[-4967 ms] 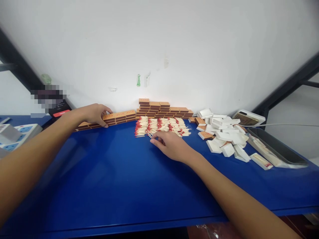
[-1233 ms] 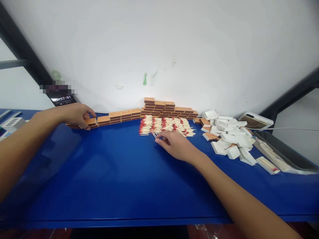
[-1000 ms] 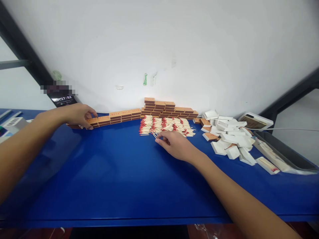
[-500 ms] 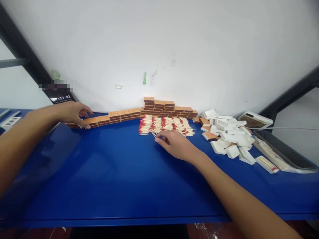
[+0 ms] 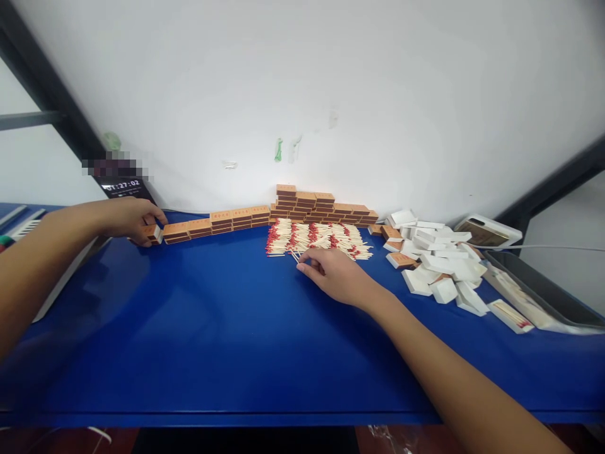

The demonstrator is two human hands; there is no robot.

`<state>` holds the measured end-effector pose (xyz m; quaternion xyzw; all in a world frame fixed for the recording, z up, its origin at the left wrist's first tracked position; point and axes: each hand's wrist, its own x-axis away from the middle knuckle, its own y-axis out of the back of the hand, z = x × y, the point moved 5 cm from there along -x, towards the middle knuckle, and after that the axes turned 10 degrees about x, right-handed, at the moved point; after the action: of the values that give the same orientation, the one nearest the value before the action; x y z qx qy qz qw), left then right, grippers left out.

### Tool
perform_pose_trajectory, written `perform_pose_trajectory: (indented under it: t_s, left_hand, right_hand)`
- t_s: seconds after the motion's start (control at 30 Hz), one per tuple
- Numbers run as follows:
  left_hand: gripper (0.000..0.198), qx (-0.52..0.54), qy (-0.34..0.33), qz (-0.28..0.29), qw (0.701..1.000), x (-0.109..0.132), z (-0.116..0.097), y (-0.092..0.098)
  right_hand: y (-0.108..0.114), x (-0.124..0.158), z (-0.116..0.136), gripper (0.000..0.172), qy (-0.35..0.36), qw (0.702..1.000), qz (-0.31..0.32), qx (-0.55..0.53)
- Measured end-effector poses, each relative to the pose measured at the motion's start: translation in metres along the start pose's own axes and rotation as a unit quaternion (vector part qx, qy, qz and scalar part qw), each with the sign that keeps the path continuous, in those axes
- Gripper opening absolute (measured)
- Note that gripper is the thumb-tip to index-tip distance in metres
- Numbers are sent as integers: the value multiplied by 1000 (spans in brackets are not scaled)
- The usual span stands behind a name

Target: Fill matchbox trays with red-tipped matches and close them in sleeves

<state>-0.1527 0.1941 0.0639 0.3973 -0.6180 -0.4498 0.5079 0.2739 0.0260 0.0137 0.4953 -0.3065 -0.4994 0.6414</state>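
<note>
Relative to the frame from five seconds earlier, the left hand (image 5: 126, 216) has travelled leftward, from the taller section of the low row of orange-topped, brown-sided cardboard matchboxes (image 5: 199, 227) to the row's left end. The right hand (image 5: 331, 274) has stayed at the matches.

Left-hand grip: partly closed, with fingers over the far side and thumb on the near side of a single orange cardboard matchbox with a white end (image 5: 152, 232). This matchbox is just beyond the left end of the row. Its white end faces the row; its long axis therefore runs roughly along the row's line, turned slightly toward the viewer. Contact between the matchbox and the row cannot be determined. The left hand is the nearer hand; the right hand is well apart from this matchbox.

Right-hand grip: fingers curled, thumb and index finger nearly together, at the near edge of the flat bed of pale wooden matches with red heads (image 5: 307, 238). A few pale match sticks (image 5: 293, 255) project at the fingertips; whether they are pinched or only touched cannot be determined.

A heap of white card matchbox trays (image 5: 442, 249) lies right of the match bed on the glossy blue tabletop (image 5: 227, 340).
</note>
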Motion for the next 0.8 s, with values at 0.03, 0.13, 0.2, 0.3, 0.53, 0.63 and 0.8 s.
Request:
perform_pose_trajectory:
  t_s: [0.03,0.13,0.2,0.3,0.53,0.63,0.8]
  left_hand:
    - [77,6,0,11,1000,1,-1,-1]
    - [86,18,1,37,999,2,-1,-2]
    - [90,16,4,37,999,0,-1,-3]
    - [90,13,2,40,999,-2,-1,-3]
    - [90,12,-7,40,999,0,-8,-2]
    - [93,19,-9,40,999,3,-12,0]
    - [91,26,-16,39,999,5,-20,2]
  right_hand:
    - [0,0,0,16,0,1000,0,-1]
    - [1,1,1,16,-1,1000,1,-1]
    - [1,0,1,16,-1,1000,2,-1]
    - [0,-1,0,16,0,1000,2,-1]
    - [0,-1,0,15,1,1000,0,1]
    - [-1,0,-1,15,0,1000,3,5]
    - [-1,1,0,15,1,1000,3,3]
